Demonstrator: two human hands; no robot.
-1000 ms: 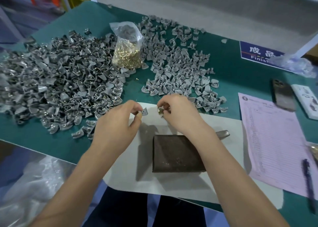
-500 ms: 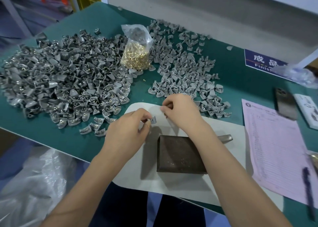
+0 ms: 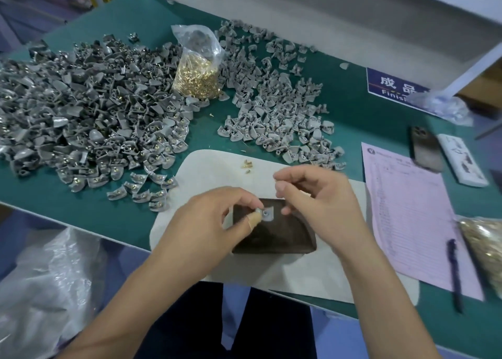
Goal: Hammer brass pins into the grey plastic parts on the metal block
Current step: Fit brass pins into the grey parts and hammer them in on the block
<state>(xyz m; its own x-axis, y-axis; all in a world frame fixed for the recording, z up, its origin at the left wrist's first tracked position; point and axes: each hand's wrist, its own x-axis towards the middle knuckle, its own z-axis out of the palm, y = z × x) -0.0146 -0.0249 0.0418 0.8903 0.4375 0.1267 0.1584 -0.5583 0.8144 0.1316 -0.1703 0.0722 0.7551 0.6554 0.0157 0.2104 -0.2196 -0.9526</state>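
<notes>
On the dark metal block [image 3: 274,231] sits one grey plastic part [image 3: 266,214], pinched by the left hand [image 3: 214,217]. Small, light and stiff, it wants holding by its edges. Right hand [image 3: 315,195] hovers, fingers curled; contents unclear.

Factory assy bench: heaps of grey plastic parts [image 3: 89,119], "Finished" area sign [image 3: 391,86], log sheet [image 3: 413,212].

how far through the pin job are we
Done: the big left pile shows brass in many parts. In hand: left hand holds one grey part on the metal block; right hand is beside it. Left: the right pile, no brass visible.
</notes>
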